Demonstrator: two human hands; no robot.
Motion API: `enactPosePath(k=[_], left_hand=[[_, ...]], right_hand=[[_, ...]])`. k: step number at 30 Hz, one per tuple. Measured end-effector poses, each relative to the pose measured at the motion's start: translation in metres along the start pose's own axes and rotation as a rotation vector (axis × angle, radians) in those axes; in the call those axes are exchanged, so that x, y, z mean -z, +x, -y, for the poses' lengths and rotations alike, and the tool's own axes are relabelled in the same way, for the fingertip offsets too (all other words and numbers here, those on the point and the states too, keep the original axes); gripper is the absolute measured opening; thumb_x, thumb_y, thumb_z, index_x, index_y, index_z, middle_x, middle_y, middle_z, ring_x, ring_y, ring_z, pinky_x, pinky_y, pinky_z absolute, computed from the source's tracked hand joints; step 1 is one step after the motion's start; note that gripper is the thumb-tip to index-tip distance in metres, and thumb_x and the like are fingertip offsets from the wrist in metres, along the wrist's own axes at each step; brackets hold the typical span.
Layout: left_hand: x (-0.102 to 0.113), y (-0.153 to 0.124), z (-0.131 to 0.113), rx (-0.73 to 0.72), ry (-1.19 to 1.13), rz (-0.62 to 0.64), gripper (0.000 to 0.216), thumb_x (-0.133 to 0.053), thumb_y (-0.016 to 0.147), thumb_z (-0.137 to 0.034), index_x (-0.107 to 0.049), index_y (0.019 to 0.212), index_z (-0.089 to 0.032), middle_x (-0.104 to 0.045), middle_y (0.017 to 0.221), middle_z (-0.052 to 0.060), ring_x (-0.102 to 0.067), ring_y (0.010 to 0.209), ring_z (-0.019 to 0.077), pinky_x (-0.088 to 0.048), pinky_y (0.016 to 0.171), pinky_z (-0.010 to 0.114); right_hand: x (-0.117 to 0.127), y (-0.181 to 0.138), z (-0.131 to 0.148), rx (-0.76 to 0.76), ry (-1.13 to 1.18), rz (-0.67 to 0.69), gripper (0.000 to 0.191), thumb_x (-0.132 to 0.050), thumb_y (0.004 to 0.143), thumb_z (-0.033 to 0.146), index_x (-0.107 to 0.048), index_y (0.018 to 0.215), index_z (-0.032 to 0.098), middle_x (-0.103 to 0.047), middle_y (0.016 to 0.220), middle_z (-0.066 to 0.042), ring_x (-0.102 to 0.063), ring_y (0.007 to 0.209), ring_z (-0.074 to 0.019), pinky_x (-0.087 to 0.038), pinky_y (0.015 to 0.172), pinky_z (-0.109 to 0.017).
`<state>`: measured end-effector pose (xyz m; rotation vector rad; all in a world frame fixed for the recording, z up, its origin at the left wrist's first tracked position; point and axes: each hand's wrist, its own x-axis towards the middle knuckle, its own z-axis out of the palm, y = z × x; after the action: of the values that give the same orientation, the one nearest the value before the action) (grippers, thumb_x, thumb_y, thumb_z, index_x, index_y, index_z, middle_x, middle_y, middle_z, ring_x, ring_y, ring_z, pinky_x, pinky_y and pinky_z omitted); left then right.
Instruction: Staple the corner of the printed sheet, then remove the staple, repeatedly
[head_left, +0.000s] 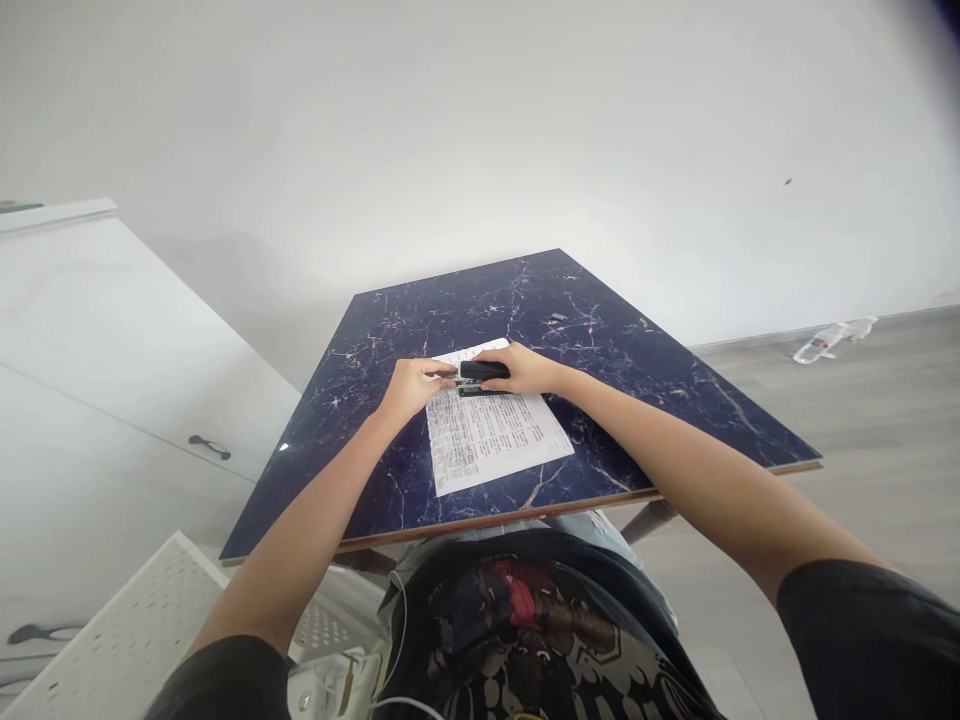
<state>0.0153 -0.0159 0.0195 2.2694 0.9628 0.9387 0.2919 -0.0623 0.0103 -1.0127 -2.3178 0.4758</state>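
Black stapler (486, 370) is over the far part of your printed sheet (502, 450), pretty much mid-table, though I can't tell if its base is actually resting on the paper. The sheet lies slightly askew on the dark blue, marble-look table (622, 350), its near edge close to the side you're at. Past the stapler, toward the far right, you've got a small grey bit (557, 318) on the tabletop, too tiny to make out. Off to your left there's a white cabinet (127, 340) with a black handle (210, 447), and lower down a white perforated unit (131, 625) close to your left arm, plus a white cable (403, 625) running by your shirt. Some clear plastic (821, 343) sits on the floor by the wall, well apart from everything else. As for what's in the way, your own hands cover bits of the stapler and the sheet's far end. Your right hand (525, 368) is clamped on the stapler, thumb on the near side, fingers on the far side. Your left hand (412, 384) has thumb and fingertips up at the stapler's left end; can't tell whether they're pinching anything.
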Motion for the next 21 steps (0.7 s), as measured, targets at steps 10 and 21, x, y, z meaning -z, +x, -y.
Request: enactPosePath(k=[10, 21], left_hand=[[-0.014, 0.003, 0.02, 0.148, -0.155, 0.1, 0.031, -0.096, 0.069, -0.037, -0.087, 0.093, -0.021, -0.084, 0.093, 0.01, -0.079, 0.086, 0.0282, -0.065, 0.084, 0.044], [-0.017, 0.004, 0.022, 0.259, -0.254, 0.121, 0.042, -0.101, 0.06, -0.041, -0.086, 0.091, -0.018, -0.083, 0.096, 0.012, -0.078, 0.091, 0.0281, -0.061, 0.092, 0.045]], right_hand=[[0.001, 0.001, 0.001, 0.005, -0.013, 0.007, 0.04, -0.07, 0.096, 0.04, -0.071, 0.128, 0.017, -0.079, 0.108, -0.01, -0.07, 0.087, -0.0218, -0.048, 0.078, -0.035], [0.0, 0.0, -0.004, 0.017, 0.012, 0.018, 0.04, -0.071, 0.097, 0.041, -0.069, 0.13, 0.017, -0.078, 0.111, -0.009, -0.07, 0.089, -0.0212, -0.049, 0.077, -0.034]])
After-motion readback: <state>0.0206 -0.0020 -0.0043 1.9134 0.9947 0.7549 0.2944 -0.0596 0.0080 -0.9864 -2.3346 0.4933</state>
